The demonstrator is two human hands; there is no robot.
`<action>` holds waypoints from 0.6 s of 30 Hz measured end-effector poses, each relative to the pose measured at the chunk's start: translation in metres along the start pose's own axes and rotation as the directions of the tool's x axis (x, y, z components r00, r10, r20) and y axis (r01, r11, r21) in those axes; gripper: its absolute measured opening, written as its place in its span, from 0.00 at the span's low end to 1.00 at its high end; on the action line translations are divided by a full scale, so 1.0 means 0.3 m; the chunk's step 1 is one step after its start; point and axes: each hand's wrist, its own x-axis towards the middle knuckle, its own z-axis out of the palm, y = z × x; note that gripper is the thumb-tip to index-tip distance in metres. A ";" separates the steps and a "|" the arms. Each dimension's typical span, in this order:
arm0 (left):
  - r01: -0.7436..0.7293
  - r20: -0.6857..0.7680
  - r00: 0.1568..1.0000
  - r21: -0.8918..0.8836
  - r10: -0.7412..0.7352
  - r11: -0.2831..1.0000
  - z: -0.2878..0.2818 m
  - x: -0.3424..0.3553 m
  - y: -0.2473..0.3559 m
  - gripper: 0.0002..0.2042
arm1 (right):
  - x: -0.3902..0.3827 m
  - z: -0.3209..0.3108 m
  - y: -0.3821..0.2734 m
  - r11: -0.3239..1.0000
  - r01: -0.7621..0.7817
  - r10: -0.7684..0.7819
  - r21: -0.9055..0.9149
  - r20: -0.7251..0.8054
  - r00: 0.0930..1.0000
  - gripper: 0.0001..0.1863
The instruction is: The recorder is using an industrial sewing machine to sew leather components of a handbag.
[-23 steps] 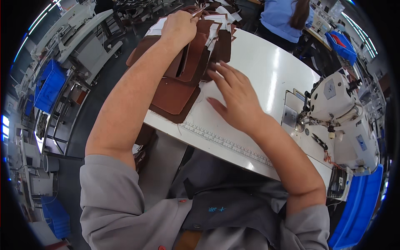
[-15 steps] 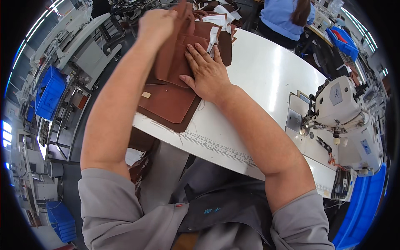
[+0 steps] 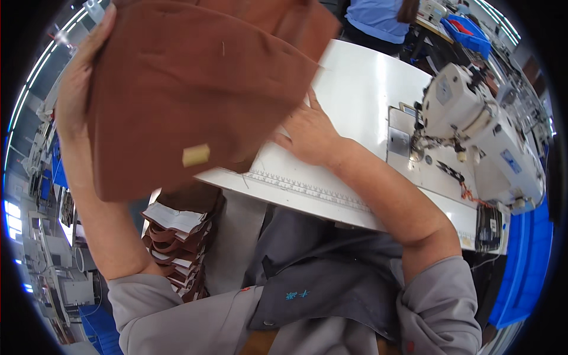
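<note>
Panel [image 3: 195, 112], brown, in left grip [image 3: 76, 97].

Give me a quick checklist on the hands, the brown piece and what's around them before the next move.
1. Left hand gripping brown piece: ok, at its left edge.
2. Yellowish patch visible: ok, near the piece's lower edge.
3. Right hand fully in view: not ok, fingers partly hidden behind the piece.
4. Right hand apart from sewing machine: ok.
5. Left forearm touching stack below: cannot tell.
</note>
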 end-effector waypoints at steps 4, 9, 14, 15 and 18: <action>0.296 0.161 0.948 -0.135 -0.274 0.946 0.096 -0.104 -0.309 0.20 | -0.288 -0.169 0.072 0.779 -0.035 0.045 0.627 0.000 0.999 0.30; 0.489 0.244 0.793 0.293 -0.559 0.822 0.131 -0.152 -0.738 0.15 | -0.675 -0.414 0.089 0.973 -0.154 0.165 -0.172 0.051 0.985 0.21; 0.012 0.207 0.959 0.651 -0.193 0.759 0.200 -0.180 -0.829 0.13 | -0.853 -0.584 0.089 0.943 -0.323 0.323 -0.075 -0.020 0.946 0.16; -0.137 0.178 0.984 0.763 -0.002 0.631 0.237 -0.190 -0.818 0.13 | -0.859 -0.623 0.076 0.904 -0.425 0.426 -0.045 0.015 0.905 0.13; -0.513 0.511 0.849 0.741 0.133 0.433 0.371 -0.284 -0.789 0.08 | -0.860 -0.766 -0.021 0.862 -0.365 0.399 0.352 -0.025 0.917 0.05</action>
